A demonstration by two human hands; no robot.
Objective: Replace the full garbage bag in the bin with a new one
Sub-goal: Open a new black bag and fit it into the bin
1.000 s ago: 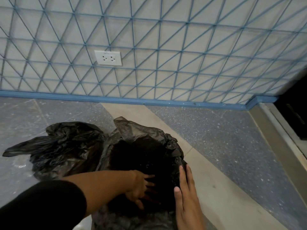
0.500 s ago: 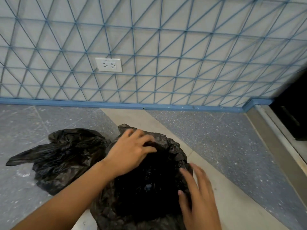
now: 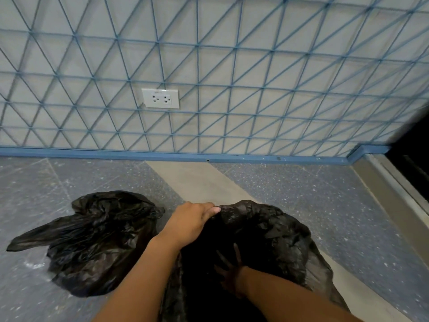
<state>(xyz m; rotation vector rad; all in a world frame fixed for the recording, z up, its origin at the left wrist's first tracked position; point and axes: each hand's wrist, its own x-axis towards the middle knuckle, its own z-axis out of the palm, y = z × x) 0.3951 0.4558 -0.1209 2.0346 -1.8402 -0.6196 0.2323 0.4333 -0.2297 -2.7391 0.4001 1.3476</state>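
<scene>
A new black bag is draped over the bin, which is hidden under the plastic. My left hand grips the bag's far rim, fingers curled over the edge. My right hand reaches down inside the dark opening, fingers spread against the liner. The full black garbage bag lies on the floor to the left, crumpled, with a loose flap pointing left.
A tiled wall with blue lines and a white power socket stands behind. A blue skirting runs along its base. A metal door threshold and a dark doorway lie at the right. The floor is grey with a beige stripe.
My left hand shifted to the bag's far rim and closed on it. My right hand went from the near right edge down into the opening. The bag's right side has spread wider.
</scene>
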